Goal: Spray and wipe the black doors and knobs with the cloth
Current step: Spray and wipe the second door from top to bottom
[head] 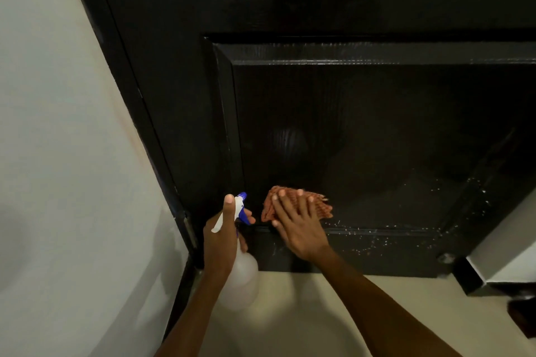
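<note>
**Black door panel, cloth pressed at its lower left corner**

Black and faintly glossy, the door (377, 130) carried white droplets just right of the fingertips, along the panel's bottom moulding. The orange checked cloth (295, 206) lay flat under the right hand (298, 226), fingers straight and spread, pressing it to the door. Its long axis ran sideways, so the unwiped specks probably lay rightward. The left hand (223, 235), just beside it, gripped a spray bottle (239, 278); no knob was visible.
</note>
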